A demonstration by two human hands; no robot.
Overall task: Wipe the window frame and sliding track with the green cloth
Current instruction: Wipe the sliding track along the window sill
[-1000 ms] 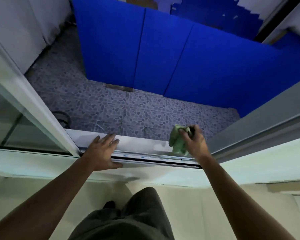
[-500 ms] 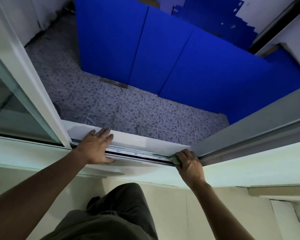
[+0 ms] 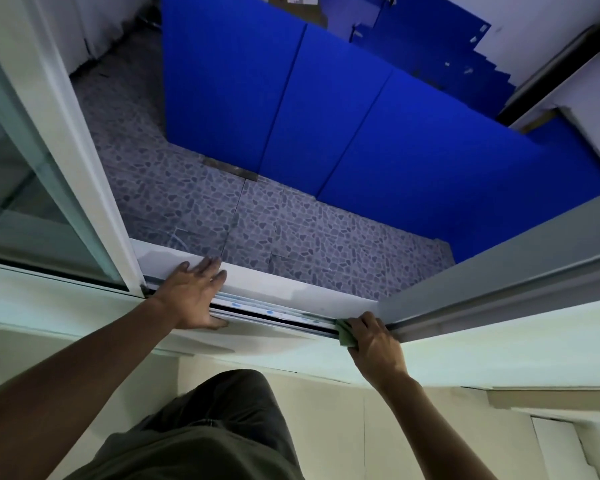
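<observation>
Since half a second ago our right hand (image 3: 374, 339) has barely shifted — it has stayed at the right end of the sliding track (image 3: 274, 311), where a second ago it was raised above the track with the cloth bunched in the air. The green cloth (image 3: 344, 333) now sits pressed against the track's right end, mostly hidden under our fingers, with only a crumpled soft corner showing; the grip is clamped on it. We judge it is held low and tight so the fabric can be pushed into the narrow channel, just beside the grey sash (image 3: 499, 271) that meets the track there.

Our left hand (image 3: 191, 296) lies flat and spread at the track's left end, palm down on the white sill (image 3: 274, 282), holding nothing — likely a brace while we lean out. The track is a thin, hard metal groove with a dark slot and small blue marks. Beyond it lie pebble-patterned floor tiles (image 3: 222, 202) and smooth blue panels (image 3: 326, 116).
</observation>
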